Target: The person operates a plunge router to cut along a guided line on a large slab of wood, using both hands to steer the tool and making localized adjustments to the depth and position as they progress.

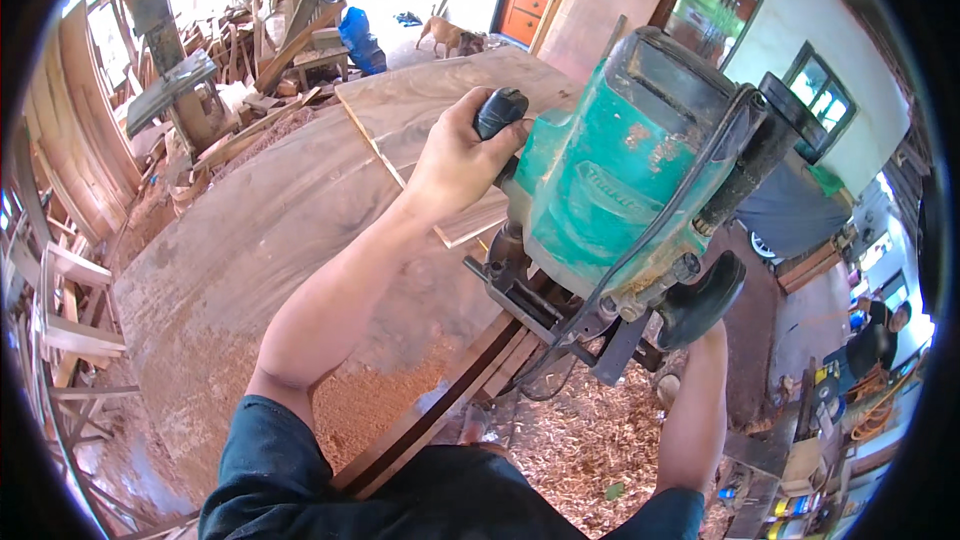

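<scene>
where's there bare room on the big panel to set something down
Mostly the wooden panel between the left forearm and the scrap wood, though dusty. Crowded around the green router, with the left hand and wooden strip; sawdust lies beside that strip.

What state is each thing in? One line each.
Left hand: closed around the left knob.
Right hand: mostly hidden behind the right handle; grip unclear.
Plunge router: base over wooden strip; running or off, cannot tell.
Power cord: draped across the plunge router.
Wood shavings: scattered below.
Dog: standing.
Car: covered, one wheel showing.
</scene>
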Action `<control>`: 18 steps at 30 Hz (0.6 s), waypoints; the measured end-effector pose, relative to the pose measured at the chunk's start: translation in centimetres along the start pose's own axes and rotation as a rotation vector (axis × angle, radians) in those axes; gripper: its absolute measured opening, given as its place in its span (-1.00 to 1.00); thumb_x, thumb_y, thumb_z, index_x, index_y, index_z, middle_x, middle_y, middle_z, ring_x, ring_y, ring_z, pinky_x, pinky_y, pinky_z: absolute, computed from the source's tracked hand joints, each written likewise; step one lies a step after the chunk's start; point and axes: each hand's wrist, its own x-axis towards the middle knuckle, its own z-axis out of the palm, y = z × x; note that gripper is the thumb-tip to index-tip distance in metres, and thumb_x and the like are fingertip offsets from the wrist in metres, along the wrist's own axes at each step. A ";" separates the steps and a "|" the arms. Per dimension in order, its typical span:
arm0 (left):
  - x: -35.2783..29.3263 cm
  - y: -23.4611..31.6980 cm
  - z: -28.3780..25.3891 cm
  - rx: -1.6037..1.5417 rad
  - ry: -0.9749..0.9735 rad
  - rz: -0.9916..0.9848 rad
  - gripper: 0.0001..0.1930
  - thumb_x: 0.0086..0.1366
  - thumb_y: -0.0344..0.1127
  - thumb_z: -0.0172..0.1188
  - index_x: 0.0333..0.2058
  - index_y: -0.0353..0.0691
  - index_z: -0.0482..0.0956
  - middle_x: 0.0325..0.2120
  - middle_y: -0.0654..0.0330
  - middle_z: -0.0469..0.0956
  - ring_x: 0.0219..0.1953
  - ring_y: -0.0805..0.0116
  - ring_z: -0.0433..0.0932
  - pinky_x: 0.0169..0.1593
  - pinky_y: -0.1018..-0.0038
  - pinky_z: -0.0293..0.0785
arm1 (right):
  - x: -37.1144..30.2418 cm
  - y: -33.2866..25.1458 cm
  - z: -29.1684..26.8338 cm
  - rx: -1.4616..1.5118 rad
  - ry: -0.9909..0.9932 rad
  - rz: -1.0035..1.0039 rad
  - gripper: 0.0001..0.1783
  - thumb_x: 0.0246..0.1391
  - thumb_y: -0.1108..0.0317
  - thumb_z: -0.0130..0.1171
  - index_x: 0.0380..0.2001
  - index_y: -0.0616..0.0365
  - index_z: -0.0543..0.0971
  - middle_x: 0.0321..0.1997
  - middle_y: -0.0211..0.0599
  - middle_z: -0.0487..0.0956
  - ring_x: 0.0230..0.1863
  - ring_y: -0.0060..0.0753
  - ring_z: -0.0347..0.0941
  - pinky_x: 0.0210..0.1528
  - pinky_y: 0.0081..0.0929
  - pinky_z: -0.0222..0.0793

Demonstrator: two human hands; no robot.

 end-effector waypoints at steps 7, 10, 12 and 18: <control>-0.8 0.6 -0.6 0.109 0.085 0.091 -0.61 0.32 -0.20 0.36 -0.05 -0.37 0.52 -0.31 0.11 0.61 -0.33 0.44 0.59 -0.29 0.42 0.54 | -6.0 -1.9 6.6 0.089 0.568 -0.406 -0.31 0.12 0.15 0.33 0.22 0.33 0.42 -0.07 -0.21 0.62 -0.14 -0.36 0.56 -0.03 -0.39 0.50; -3.5 3.0 -1.2 0.542 0.300 0.363 -0.65 0.28 -0.23 0.37 -0.11 -0.35 0.52 -0.37 0.08 0.58 -0.38 0.31 0.60 -0.32 0.35 0.54 | -6.5 -1.8 8.2 -0.160 0.550 -0.270 -0.25 -0.01 0.28 0.36 0.25 0.26 0.36 -0.13 -0.23 0.59 -0.28 -0.41 0.56 -0.23 -0.45 0.54; -6.2 4.5 -1.6 0.773 0.135 0.453 -0.67 0.25 -0.22 0.37 -0.15 -0.31 0.52 -0.40 0.07 0.56 -0.39 0.17 0.61 -0.33 0.28 0.56 | -6.3 -1.9 8.5 -0.153 0.500 -0.274 -0.25 -0.01 0.35 0.36 0.26 0.25 0.33 -0.16 -0.23 0.58 -0.33 -0.46 0.55 -0.30 -0.50 0.53; -9.9 5.3 -1.5 0.921 -0.389 0.265 -0.77 0.31 -0.17 0.28 -0.29 -0.24 0.59 -0.38 0.09 0.57 -0.38 0.01 0.63 -0.35 0.15 0.57 | -5.8 -2.2 9.2 -0.145 0.503 -0.271 -0.20 0.03 0.37 0.38 0.30 0.26 0.25 -0.17 -0.21 0.55 -0.38 -0.50 0.52 -0.37 -0.54 0.50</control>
